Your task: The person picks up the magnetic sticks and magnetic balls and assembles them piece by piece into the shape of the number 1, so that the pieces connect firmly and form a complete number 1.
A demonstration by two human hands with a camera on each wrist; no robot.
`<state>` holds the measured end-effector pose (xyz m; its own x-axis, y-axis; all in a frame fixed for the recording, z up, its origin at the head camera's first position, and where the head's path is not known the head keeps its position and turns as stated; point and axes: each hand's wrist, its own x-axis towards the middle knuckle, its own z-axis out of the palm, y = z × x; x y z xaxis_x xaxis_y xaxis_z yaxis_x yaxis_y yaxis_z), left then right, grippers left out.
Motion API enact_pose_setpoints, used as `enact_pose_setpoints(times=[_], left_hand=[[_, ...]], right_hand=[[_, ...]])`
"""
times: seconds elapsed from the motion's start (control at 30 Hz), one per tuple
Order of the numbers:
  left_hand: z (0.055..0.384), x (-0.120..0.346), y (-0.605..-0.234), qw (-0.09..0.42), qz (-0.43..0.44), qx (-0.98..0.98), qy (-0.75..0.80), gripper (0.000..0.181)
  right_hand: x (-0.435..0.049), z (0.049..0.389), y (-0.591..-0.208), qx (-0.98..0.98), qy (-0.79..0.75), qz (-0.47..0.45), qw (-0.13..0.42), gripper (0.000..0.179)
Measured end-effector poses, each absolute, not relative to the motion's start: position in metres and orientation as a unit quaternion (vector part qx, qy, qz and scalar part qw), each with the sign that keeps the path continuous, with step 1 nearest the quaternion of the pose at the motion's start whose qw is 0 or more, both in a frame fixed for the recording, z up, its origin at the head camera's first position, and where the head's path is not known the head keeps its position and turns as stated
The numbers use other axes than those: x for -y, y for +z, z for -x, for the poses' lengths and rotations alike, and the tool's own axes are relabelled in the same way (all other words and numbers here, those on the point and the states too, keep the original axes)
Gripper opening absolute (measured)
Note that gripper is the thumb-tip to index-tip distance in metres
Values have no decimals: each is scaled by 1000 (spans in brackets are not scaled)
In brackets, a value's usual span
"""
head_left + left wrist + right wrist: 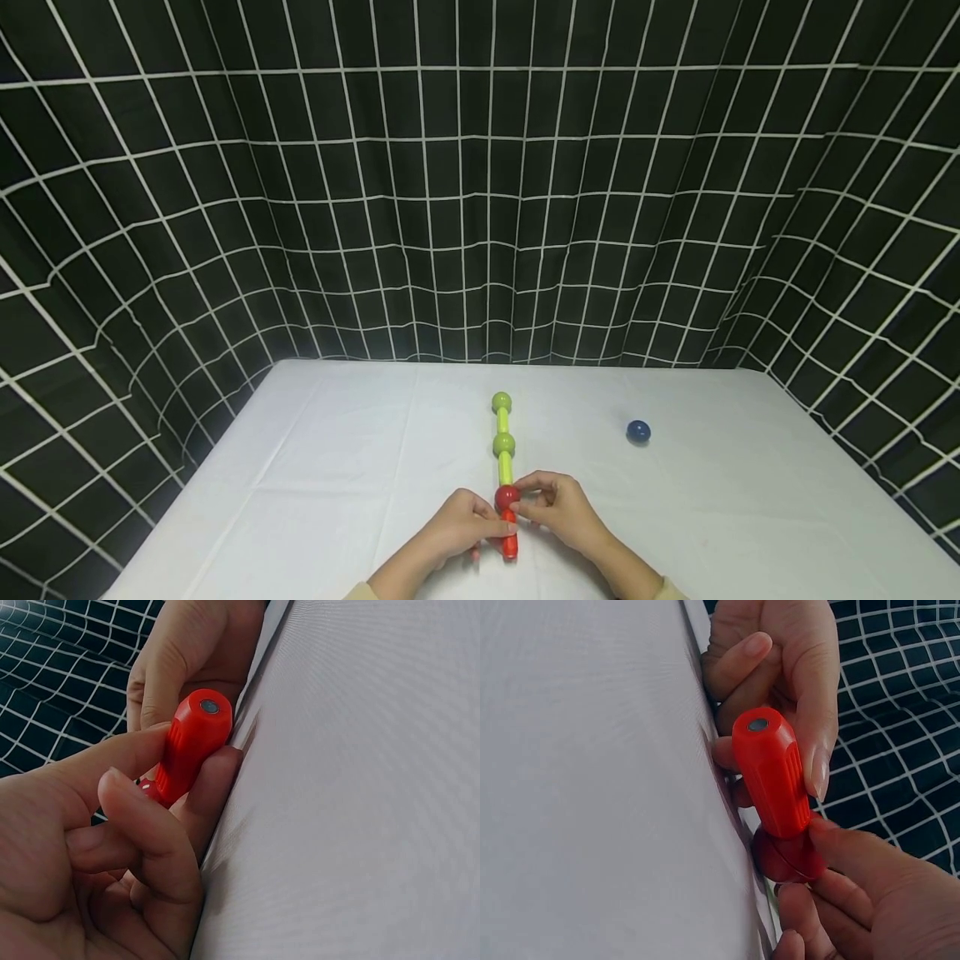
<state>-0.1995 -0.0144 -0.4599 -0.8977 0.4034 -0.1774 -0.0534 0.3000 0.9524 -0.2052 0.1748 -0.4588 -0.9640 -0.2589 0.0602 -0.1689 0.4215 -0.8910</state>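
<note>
My left hand (461, 527) pinches a red ribbed rod (511, 547) between thumb and fingers. A small round grey metal disc shows in the rod's near end in both wrist views. My right hand (564, 510) holds a glossy red ball (507, 497) at the rod's far end, its thumb and fingers on either side. In the right wrist view the red rod (769, 780) meets the red ball (786, 859). Beyond it, a yellow-green rod (506, 470), a green ball (504, 443), another yellow-green rod (502, 421) and a second green ball (502, 402) continue the line.
A dark blue ball (638, 431) lies apart at the right on the table with a white cloth (330, 467). Black curtains (480, 208) with a white grid stand behind the table and along both sides.
</note>
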Motion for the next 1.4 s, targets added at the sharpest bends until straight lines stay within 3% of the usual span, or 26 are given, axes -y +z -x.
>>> enact_pose_setpoints(times=[0.53,1.03,1.4], left_hand=[[200,13,-462,194,-102,-786,579,25],[200,13,-462,195,-107,-788,574,25],[201,15,-462,199,-114,-788,571,25]], right_hand=[[-211,228,-456,-858,-512,22,-42,31],[-253,239,-454,-870,-481,-49,-95,42],[-284,246,-454,-859,-470,-97,-175,30]])
